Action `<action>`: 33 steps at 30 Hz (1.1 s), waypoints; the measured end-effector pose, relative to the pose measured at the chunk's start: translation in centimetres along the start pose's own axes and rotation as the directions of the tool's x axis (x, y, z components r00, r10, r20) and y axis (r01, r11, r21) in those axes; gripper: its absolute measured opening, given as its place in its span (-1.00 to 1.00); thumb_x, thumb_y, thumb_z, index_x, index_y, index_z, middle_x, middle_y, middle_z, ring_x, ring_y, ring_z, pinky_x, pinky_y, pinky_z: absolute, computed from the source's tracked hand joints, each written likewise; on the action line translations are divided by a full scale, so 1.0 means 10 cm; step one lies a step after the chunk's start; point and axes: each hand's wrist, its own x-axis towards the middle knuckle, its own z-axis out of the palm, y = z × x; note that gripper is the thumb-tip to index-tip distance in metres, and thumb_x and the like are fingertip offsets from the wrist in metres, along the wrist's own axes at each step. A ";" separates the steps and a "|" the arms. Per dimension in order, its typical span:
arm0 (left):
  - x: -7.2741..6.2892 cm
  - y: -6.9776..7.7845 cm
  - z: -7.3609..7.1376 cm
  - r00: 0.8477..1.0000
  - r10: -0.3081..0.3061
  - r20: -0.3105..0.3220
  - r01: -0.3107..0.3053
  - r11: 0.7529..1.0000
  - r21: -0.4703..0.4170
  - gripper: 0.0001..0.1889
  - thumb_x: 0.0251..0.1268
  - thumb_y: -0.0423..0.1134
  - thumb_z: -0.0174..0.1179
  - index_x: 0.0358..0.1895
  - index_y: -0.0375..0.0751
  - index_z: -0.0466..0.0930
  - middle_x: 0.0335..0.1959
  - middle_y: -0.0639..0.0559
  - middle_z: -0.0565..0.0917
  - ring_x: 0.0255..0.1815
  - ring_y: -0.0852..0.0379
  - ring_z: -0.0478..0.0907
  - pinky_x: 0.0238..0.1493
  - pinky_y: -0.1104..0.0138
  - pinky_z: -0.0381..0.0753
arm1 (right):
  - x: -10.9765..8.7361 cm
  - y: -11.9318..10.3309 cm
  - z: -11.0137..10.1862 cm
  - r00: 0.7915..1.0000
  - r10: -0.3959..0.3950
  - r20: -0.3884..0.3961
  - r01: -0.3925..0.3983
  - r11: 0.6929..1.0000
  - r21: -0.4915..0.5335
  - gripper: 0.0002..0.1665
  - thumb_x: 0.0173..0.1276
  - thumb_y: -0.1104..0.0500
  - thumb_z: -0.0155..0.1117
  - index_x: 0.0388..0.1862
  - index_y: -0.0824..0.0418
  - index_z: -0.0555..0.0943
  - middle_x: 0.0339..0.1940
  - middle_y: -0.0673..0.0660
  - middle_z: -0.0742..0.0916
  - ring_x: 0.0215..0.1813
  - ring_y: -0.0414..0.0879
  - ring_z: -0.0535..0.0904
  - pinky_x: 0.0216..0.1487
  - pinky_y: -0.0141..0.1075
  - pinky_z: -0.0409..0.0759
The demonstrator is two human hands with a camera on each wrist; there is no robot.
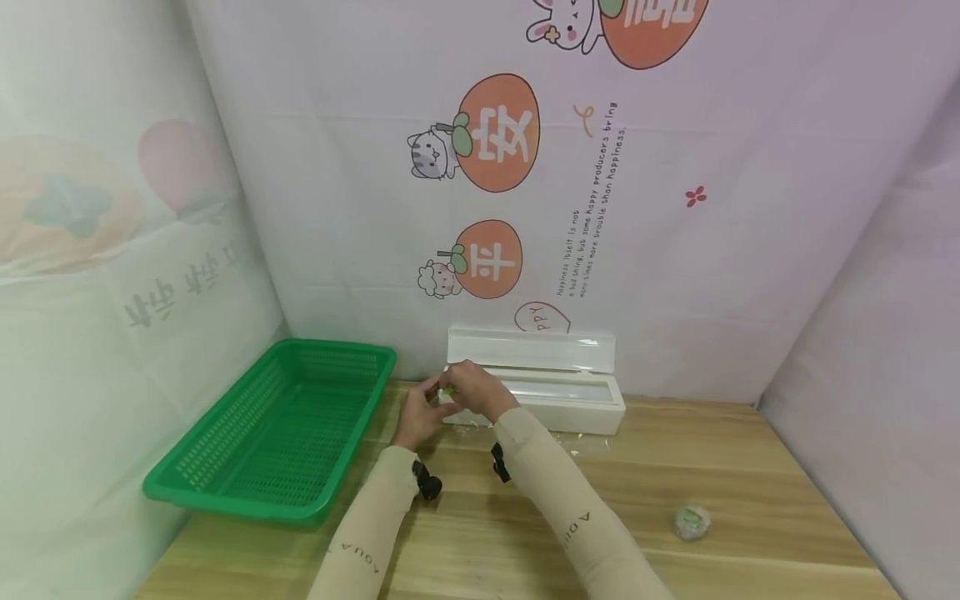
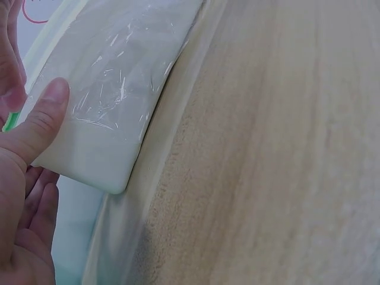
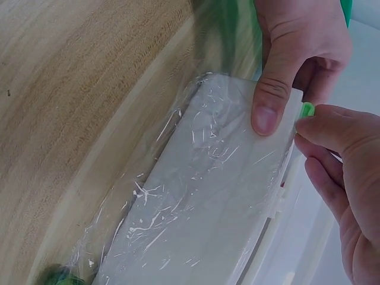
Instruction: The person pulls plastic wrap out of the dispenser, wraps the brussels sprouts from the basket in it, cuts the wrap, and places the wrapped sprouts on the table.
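Note:
A long white cling film dispenser box [image 1: 555, 417] stands at the back of the table with its clear lid [image 1: 532, 350] raised. My left hand [image 1: 417, 417] grips its left end, the thumb [image 3: 268, 113] lying on the face. My right hand [image 1: 476, 390] pinches a small green slider tab [image 3: 307, 110] at the box's edge, close beside the left hand. Clear cling film [image 3: 157, 225] covers the long face in wrinkles and spreads past its edge over the wood. In the left wrist view, the film [image 2: 119, 77] stops short of the box's end.
To the left, a green plastic basket [image 1: 240, 510] sits at the table's edge. A small film-wrapped green item [image 1: 692, 522] lies at the right on the wooden table [image 1: 750, 467]. Printed white cloth [image 1: 660, 275] hangs right behind the box and along both sides.

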 end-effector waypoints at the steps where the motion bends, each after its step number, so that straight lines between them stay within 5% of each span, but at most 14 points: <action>1: 0.00 0.00 0.00 1.000 0.000 0.000 0.000 1.000 -0.002 -0.31 0.17 -0.31 0.58 0.41 -0.25 0.58 0.36 -0.23 0.66 0.44 -0.24 0.57 0.47 -0.05 0.56 | 0.00 0.00 0.00 1.000 -0.002 0.000 0.002 1.000 0.005 -0.73 0.38 0.49 0.33 -0.06 0.26 0.82 -0.03 0.14 0.86 0.00 -0.07 0.77 0.09 -0.28 0.77; 10: 0.04 0.02 -0.02 1.000 -0.002 -0.013 0.002 1.000 0.018 -0.30 0.12 -0.30 0.61 0.39 -0.26 0.59 0.34 -0.25 0.67 0.42 -0.27 0.58 0.44 -0.07 0.58 | -0.01 0.06 -0.03 1.000 0.000 0.006 0.000 1.000 0.012 -0.66 0.37 0.46 0.37 0.06 0.23 0.80 0.09 0.13 0.85 0.15 -0.01 0.79 0.22 -0.26 0.75; 23: 0.02 0.01 0.01 1.000 0.013 -0.002 -0.013 0.999 0.031 -0.28 0.13 -0.32 0.60 0.40 -0.34 0.56 0.33 -0.30 0.67 0.37 -0.27 0.62 0.38 -0.06 0.63 | -0.09 0.14 0.00 1.000 -0.007 -0.017 0.007 1.000 0.014 -0.74 0.40 0.39 0.42 0.01 0.22 0.82 0.03 0.13 0.87 0.06 -0.03 0.81 0.12 -0.27 0.79; 33: 0.02 -0.01 0.06 1.000 -0.006 -0.018 0.007 0.999 0.031 -0.25 0.09 -0.31 0.61 0.40 -0.35 0.55 0.34 -0.32 0.65 0.39 -0.26 0.61 0.38 -0.04 0.63 | -0.42 0.40 -0.10 1.000 -0.008 -0.023 0.009 0.999 0.047 -0.74 0.36 0.41 0.44 0.00 0.25 0.81 0.00 0.17 0.86 0.03 0.01 0.81 0.14 -0.21 0.79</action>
